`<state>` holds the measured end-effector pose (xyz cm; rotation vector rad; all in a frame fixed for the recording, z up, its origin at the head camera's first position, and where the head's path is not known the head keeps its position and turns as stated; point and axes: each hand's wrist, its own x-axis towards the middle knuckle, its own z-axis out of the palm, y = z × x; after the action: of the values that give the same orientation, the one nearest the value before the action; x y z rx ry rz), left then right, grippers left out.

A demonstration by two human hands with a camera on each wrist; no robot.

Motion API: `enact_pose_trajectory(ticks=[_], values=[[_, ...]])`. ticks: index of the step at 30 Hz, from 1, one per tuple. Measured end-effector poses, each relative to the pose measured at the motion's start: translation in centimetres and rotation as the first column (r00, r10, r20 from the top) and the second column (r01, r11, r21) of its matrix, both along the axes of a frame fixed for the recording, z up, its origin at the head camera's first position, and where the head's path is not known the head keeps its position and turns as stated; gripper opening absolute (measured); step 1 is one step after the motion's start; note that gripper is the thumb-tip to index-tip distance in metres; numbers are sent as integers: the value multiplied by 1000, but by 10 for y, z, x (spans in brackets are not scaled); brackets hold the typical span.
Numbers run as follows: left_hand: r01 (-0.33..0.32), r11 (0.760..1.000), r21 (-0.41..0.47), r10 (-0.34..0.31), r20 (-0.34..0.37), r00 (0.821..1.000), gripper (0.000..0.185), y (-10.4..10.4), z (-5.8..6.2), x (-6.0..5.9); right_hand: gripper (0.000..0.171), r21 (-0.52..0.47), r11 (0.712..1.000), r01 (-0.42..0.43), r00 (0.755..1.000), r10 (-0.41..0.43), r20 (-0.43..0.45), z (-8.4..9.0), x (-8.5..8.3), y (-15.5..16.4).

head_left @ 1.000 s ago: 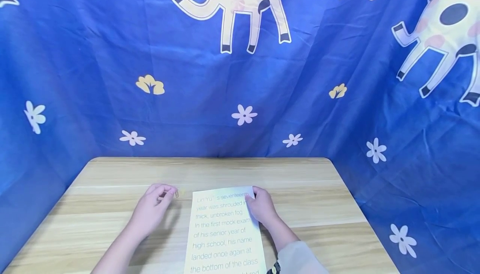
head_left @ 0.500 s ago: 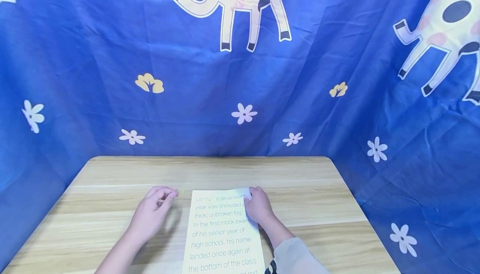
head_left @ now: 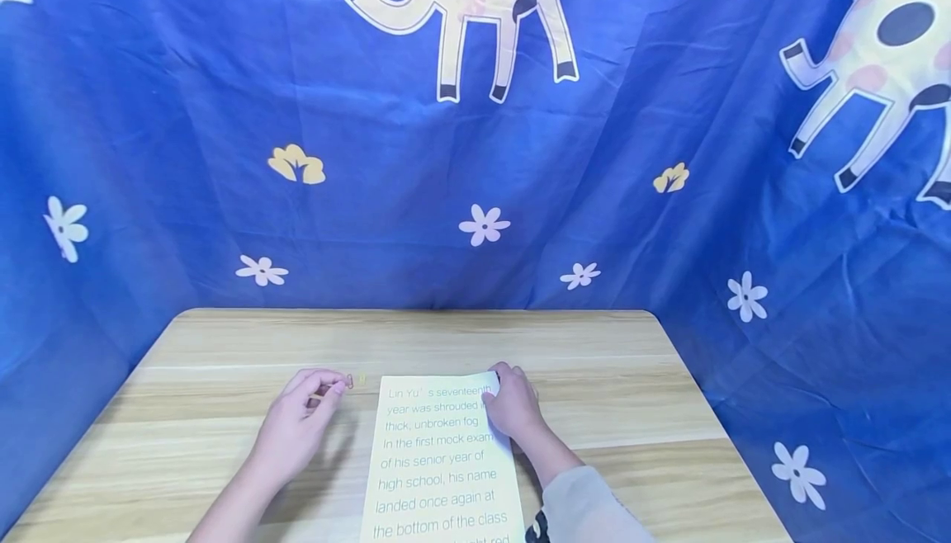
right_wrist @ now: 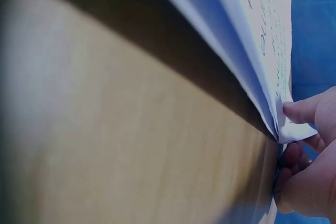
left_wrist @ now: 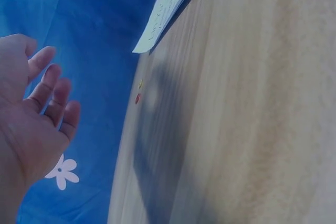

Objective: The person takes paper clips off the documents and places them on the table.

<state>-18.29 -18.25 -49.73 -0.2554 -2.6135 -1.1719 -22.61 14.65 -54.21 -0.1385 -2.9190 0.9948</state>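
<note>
Printed sheets of paper (head_left: 438, 460), seemingly a thin stack in the right wrist view, are tilted up from the wooden table (head_left: 594, 345). My right hand (head_left: 514, 403) pinches their upper right corner, thumb on the printed face and fingers behind. To the left of the paper, my left hand (head_left: 300, 415) is held over the table with its fingers loosely bent. Close to its fingertips is a small red paper clip (head_left: 350, 380), with a small yellow one (head_left: 361, 379) just beyond. The left wrist view shows the red clip (left_wrist: 137, 98) on the table, apart from the hand.
A blue curtain (head_left: 386, 221) printed with flowers and animals hangs behind the table and along its sides. The table's far edge (head_left: 416, 310) meets the curtain. A dark band (head_left: 537, 526) is on the right wrist, below a light sleeve.
The paper's top edge has shifted slightly down and left with my right hand. My left hand has shifted only a little, and the red clip is again visible beside its fingertips.
</note>
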Motion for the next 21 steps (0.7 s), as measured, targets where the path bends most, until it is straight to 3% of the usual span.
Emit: enact_pose_trajectory(ticks=[12,21], values=[[-4,1000,-21,4,-8,1000,24,-1,-2,1,57,-16,1000,19,1000,-19,24,3,-3,1],[7,999,-43,-7,5,1000,19,2,-2,4,65,-85,995,50,997,-44,70,12,-2,2]])
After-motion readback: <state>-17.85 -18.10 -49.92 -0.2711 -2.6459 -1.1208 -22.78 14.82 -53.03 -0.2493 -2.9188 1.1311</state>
